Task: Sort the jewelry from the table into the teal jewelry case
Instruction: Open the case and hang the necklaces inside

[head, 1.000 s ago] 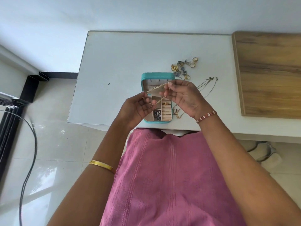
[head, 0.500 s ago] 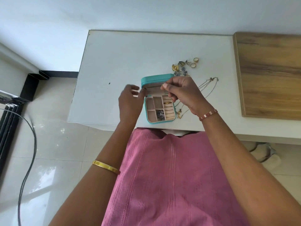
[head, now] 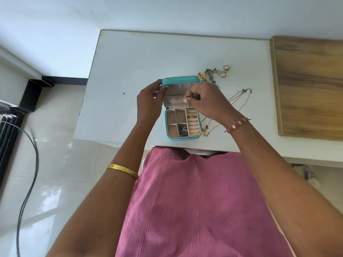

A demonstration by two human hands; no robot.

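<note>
left hand (head: 148, 102) grips the open case's (head: 182, 136) lid at the table's (head: 130, 71) near edge. right hand (head: 206, 101), fingers curled, pinches inside it; what it holds, i cannot tell.

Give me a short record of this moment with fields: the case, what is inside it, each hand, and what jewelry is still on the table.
case: teal jewelry case, open on the white table
inside: gold ring in the ring rolls; dark beaded piece in a near compartment
left hand: holds the lid's left edge
right hand: fingers curled at the lid's lining; what it pinches is too small to tell
on table: chain necklaces; rings and brooches
</note>
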